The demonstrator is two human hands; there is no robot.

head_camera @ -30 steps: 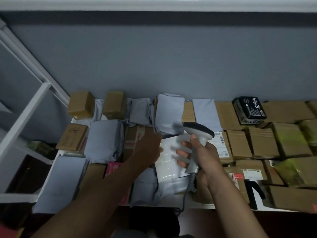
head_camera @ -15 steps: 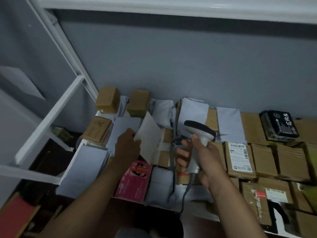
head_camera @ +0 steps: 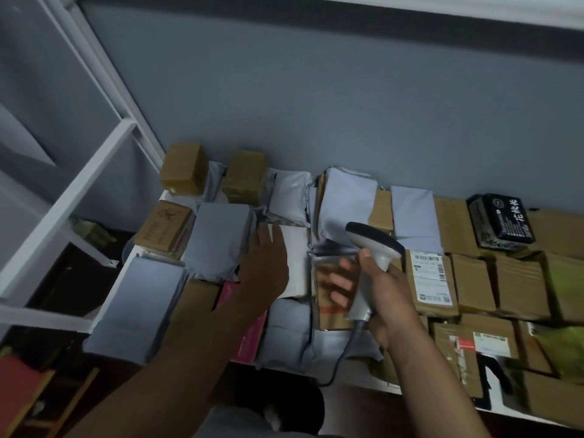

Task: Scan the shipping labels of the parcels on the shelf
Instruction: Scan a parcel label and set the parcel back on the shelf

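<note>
Now the parcels (head_camera: 218,241) crowd the shelf (head_camera: 363,379), most labels hidden; I judge plenty remain unscanned. My left hand (head_camera: 265,267) lies flat on a white parcel (head_camera: 295,260); my right hand (head_camera: 376,289) grips the scanner (head_camera: 374,248) above it.

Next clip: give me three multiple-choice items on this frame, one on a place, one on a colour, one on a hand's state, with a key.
1. Where is the black packet?
A. back right of the shelf
B. front left
C. on the floor

2. What colour is the scanner handle?
A. red
B. light grey
C. green

3. What is the left hand doing?
A. gripping the scanner
B. hanging off the shelf
C. lying flat on a white parcel

Key: 1 A, it lies by the wall at the right. 2 B, the handle in the right hand is pale grey. 3 C, its fingers are straight across the parcel.
</note>
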